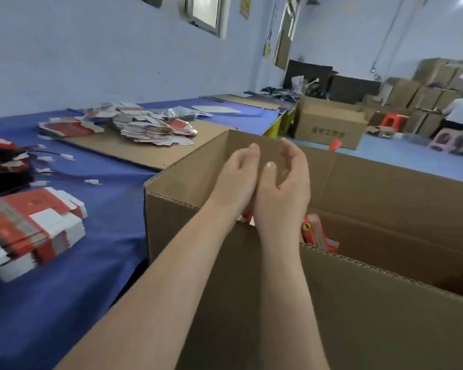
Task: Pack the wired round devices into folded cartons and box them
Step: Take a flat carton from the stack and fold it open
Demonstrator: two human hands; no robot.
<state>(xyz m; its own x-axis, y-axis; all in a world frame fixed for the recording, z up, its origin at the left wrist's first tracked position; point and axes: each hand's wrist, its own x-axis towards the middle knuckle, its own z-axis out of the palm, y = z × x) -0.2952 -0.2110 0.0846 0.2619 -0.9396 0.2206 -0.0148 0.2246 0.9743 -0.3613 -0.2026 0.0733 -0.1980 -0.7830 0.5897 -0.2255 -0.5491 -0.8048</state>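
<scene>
My left hand (237, 177) and my right hand (284, 190) hang side by side over the large open brown shipping box (193, 188), fingers relaxed and holding nothing. Just below the hands, inside the box, a red packed carton (316, 232) shows, along with a sliver of another red one beside my wrists. On the blue table to the left lies a stack of flat red-and-white cartons (30, 231). A dark pile of round wired devices (6, 166) with white connectors sits at the far left edge.
A cardboard sheet (145, 153) on the table carries a heap of loose flat cartons (150, 129). Beyond the table stands another brown box (329, 126). At the far right a person (460, 113) works by stacked boxes, near red and pink stools.
</scene>
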